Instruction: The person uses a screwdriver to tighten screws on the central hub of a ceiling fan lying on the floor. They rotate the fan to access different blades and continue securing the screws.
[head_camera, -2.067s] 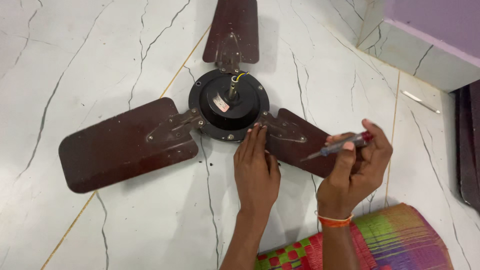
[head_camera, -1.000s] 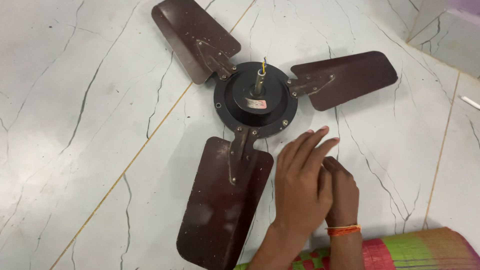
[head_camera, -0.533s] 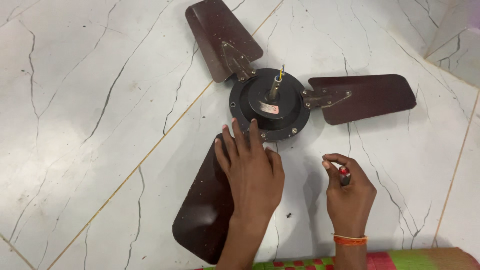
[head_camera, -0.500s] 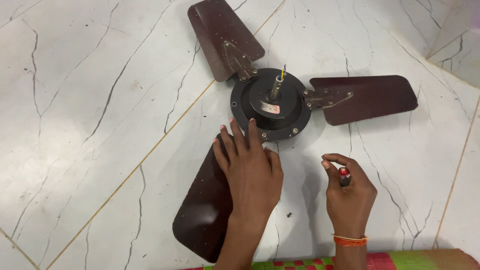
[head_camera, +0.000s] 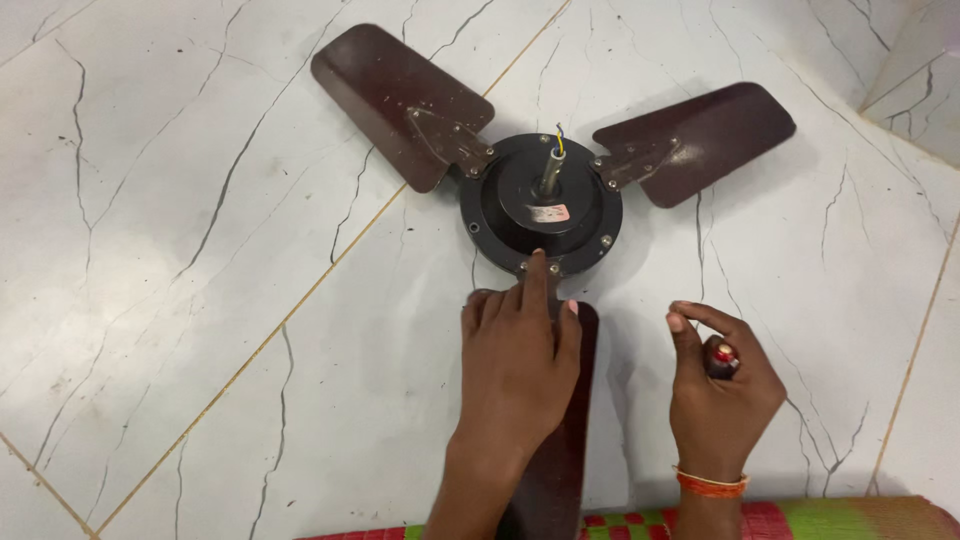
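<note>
two hands at a dark brown three-bladed metal ceiling fan (head_camera: 541, 205) on white marble floor (head_camera: 200, 250)
left hand (head_camera: 515, 360) spread flat, pinning the near blade (head_camera: 560, 450); right hand (head_camera: 722, 395) curled around a red-handled screwdriver (head_camera: 723, 357), kept ready

A dark brown three-bladed metal ceiling fan (head_camera: 545, 205) lies flat on the floor, motor side up. Its round black motor housing (head_camera: 500, 215) sits at the centre, ringed with small silver screws, and a short metal shaft (head_camera: 549, 175) with blue and yellow wires at its tip stands up from the middle. One blade (head_camera: 395, 100) points toward ten o'clock, one (head_camera: 700, 140) toward two o'clock, and the third (head_camera: 560, 450) toward six o'clock, each bolted on by a metal bracket. A red-handled screwdriver (head_camera: 722, 357) sits upright at about four o'clock from the housing, apart from the fan; only the handle end shows.
</note>
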